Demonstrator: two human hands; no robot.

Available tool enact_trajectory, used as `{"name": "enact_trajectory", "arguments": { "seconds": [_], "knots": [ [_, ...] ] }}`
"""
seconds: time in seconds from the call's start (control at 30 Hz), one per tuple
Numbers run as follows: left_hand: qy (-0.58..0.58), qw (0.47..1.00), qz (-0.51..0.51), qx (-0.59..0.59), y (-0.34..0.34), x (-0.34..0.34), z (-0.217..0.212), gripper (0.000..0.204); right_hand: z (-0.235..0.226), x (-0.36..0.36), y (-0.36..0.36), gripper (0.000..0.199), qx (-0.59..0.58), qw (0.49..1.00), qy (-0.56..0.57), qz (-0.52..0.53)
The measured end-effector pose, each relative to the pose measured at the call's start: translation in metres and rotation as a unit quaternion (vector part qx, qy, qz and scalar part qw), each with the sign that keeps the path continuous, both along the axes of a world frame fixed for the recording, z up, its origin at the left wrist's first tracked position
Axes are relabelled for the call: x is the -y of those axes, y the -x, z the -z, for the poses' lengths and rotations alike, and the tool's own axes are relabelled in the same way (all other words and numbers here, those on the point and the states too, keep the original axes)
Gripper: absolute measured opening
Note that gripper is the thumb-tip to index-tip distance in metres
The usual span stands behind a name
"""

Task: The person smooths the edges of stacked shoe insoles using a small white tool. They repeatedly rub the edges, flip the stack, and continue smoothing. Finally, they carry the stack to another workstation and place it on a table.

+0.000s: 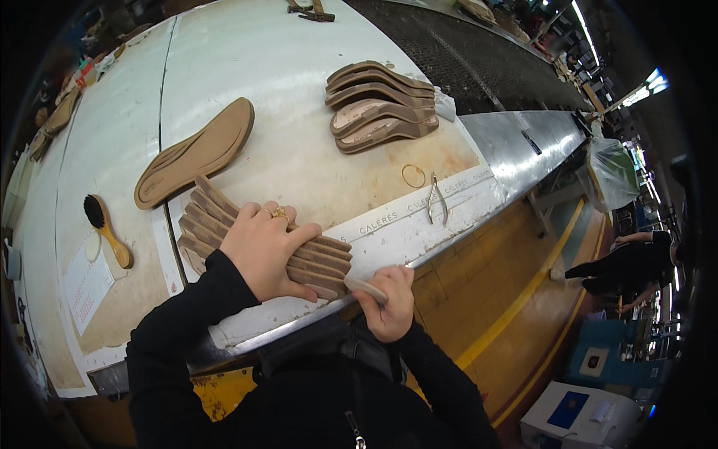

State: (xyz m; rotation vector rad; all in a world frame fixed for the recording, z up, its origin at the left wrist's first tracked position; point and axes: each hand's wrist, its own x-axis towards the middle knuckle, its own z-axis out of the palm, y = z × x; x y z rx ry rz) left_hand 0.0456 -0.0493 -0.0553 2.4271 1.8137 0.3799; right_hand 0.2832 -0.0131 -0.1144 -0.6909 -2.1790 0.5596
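Observation:
My left hand (pixel 265 247) reaches over a row of brown shoe insoles (pixel 320 263) set on edge at the table's front. Its fingers lie across the far side and its thumb presses the near side, gripping the row. My right hand (pixel 389 303) is closed on a flat, pale grey piece with a rounded end (pixel 365 287). That piece meets or nearly meets the right end of the row; its far part is hidden by my fingers. A single tan insole (pixel 196 153) lies flat just beyond the row.
More insoles (pixel 381 108) stand at the back right. Nippers (pixel 437 200) and a yellowish ring (pixel 413 176) lie near the front edge. At left are a wooden-handled brush (pixel 111 233) and a printed sheet (pixel 87 288). A hammer (pixel 313 13) lies far back; a person (pixel 624 266) stands right.

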Motion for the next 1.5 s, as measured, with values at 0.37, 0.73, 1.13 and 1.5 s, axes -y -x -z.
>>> {"name": "enact_trajectory", "arguments": {
  "seconds": [0.37, 0.73, 1.13, 1.5],
  "knots": [
    [0.041, 0.999, -0.001, -0.009, -0.001, -0.002, -0.007, 0.078, -0.021, -0.040, 0.012, 0.011, 0.020, 0.997, -0.079, -0.012],
    [0.017, 1.000, 0.000, -0.004, -0.001, -0.001, -0.002, 0.078, 0.029, -0.032, -0.005, 0.009, 0.062, 0.996, -0.050, 0.029],
    [0.128, 0.986, 0.081, -0.063, -0.031, -0.027, 0.003, 0.085, 0.012, -0.036, -0.009, 0.013, 0.012, 0.996, -0.009, 0.086],
    [-0.073, 0.919, 0.111, 0.371, -0.034, -0.007, -0.092, 0.075, -0.166, -0.062, -0.021, 0.016, -0.114, 0.985, -0.079, -0.104]
  ]
}}
